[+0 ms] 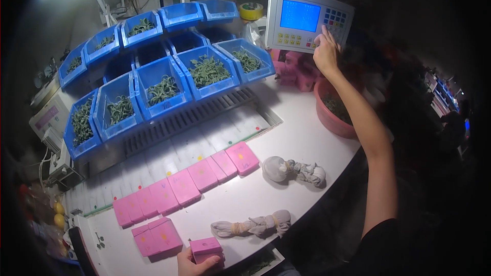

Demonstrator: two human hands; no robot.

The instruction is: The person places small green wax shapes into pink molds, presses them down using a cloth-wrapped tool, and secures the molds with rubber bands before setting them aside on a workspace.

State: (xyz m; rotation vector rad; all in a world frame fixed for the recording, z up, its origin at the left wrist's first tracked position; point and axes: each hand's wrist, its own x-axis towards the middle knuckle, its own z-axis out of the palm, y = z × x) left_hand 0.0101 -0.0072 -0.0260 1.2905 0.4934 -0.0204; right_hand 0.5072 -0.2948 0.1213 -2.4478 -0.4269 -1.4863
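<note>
At the lower edge my left hand (193,266) is closed around a small pink block (206,248) with a seam across its side, thumb along the front. My right arm reaches far up to a white control panel (310,19) with a blue screen. There my right hand (328,51) has its index finger stretched onto the keypad, with nothing held. Beside the left hand lie more pink blocks (157,237). Farther back a slanting row of pink blocks (174,190) lines the white table (302,128). Some carry small handwritten marks.
Blue bins (208,71) in tiers hold green, twig-like pieces. Two tied greyish cloth bundles (258,224) (302,171) rest on the table. A reddish tub (332,117) stands under my right forearm. Yellow tape (251,11) sits behind, and an open drawer (266,263) is at the near edge.
</note>
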